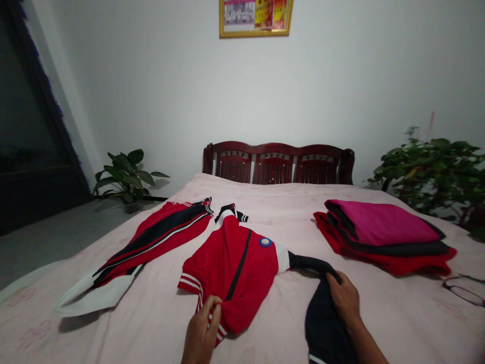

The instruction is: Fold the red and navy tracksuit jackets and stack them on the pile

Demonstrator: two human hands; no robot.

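A red zip jacket [242,273] with a white shoulder band, dark navy sleeve and round blue badge lies loosely spread on the bed. My left hand [202,331] pinches its striped hem at the near edge. On the right, my right hand [344,298] is closed on the navy sleeve, which bends at that point and hangs down toward me. The collar end points away from me. To the left lies a second red and navy garment [151,245] with white stripes and a white end, apart from both hands.
Folded magenta, black and red clothes [390,225] are stacked at the right, with eyeglasses [464,292] near them. The pink bedsheet [280,197] reaches a dark wooden headboard [273,163]. Potted plants [127,174] stand beyond both sides of the bed.
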